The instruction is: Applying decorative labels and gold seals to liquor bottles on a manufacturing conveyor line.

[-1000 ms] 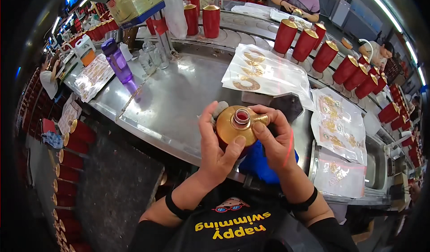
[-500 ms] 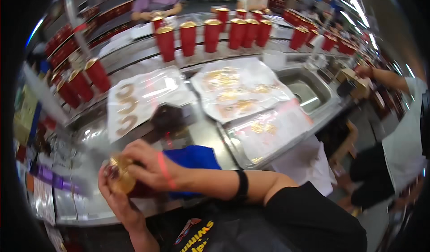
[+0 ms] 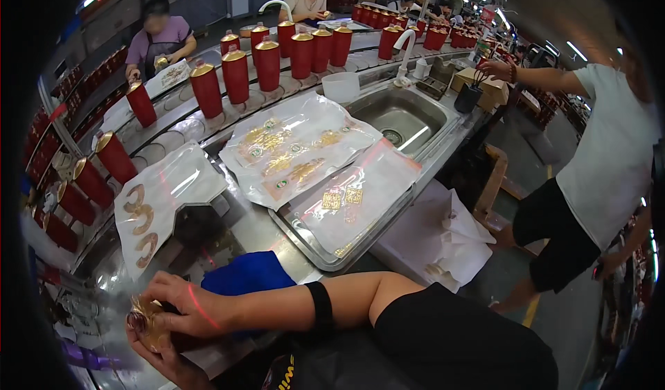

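Low at the left, my left hand (image 3: pixel 170 364) is wrapped round the gold shoulder of a bottle (image 3: pixel 156 329) from below. The bottle lies tilted, its dark red neck end facing left and its body mostly hidden behind my right forearm. Over its upper side my right hand (image 3: pixel 181 305) presses with bent fingers on the gold part. Whether a decal lies under those fingers cannot be seen. A blue cloth (image 3: pixel 251 273) lies beside my right wrist. Just beyond my hands are a dark block (image 3: pixel 199 225) and a white sheet with ring-shaped brown-gold decals (image 3: pixel 140 220).
Sheets of gold decals (image 3: pixel 294 151) overlap a metal tray (image 3: pixel 322 260) near a sink (image 3: pixel 402 116). Red bottles with gold tops (image 3: pixel 268 68) line the conveyor beyond. At the right a person in a white shirt (image 3: pixel 606 147) reaches toward a dark cup of tools (image 3: pixel 469 98). Two people work opposite.
My view has swung right, so the counter and bottles sit further left. Both hands stay on the bottle, with the right fingers still on its gold part.
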A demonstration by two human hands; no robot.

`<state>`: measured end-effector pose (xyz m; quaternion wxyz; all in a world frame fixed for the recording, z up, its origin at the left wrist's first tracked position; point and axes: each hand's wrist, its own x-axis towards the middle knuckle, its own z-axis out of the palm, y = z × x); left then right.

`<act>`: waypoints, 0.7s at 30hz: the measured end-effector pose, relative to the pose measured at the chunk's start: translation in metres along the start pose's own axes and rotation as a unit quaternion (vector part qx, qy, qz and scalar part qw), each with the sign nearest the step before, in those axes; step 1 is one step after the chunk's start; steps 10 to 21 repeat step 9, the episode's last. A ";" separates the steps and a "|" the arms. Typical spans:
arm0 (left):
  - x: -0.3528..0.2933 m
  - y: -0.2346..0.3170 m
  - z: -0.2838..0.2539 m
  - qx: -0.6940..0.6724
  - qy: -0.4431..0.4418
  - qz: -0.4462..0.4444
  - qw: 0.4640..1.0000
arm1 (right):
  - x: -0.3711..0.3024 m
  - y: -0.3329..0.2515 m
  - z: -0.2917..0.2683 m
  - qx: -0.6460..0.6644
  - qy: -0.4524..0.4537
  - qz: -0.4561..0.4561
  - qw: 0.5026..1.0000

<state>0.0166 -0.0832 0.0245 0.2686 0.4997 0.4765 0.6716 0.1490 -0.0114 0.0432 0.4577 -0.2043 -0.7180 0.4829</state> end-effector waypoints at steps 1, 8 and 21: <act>0.002 0.000 0.000 0.007 0.015 -0.016 1.000 | 0.003 0.003 0.002 0.000 -0.003 0.000 1.000; 0.013 -0.015 -0.053 0.054 0.000 0.000 0.999 | 0.031 0.015 0.025 0.020 -0.071 0.003 0.997; 0.014 -0.020 -0.054 0.056 -0.013 0.016 0.998 | 0.035 0.018 0.049 0.052 -0.106 0.001 0.993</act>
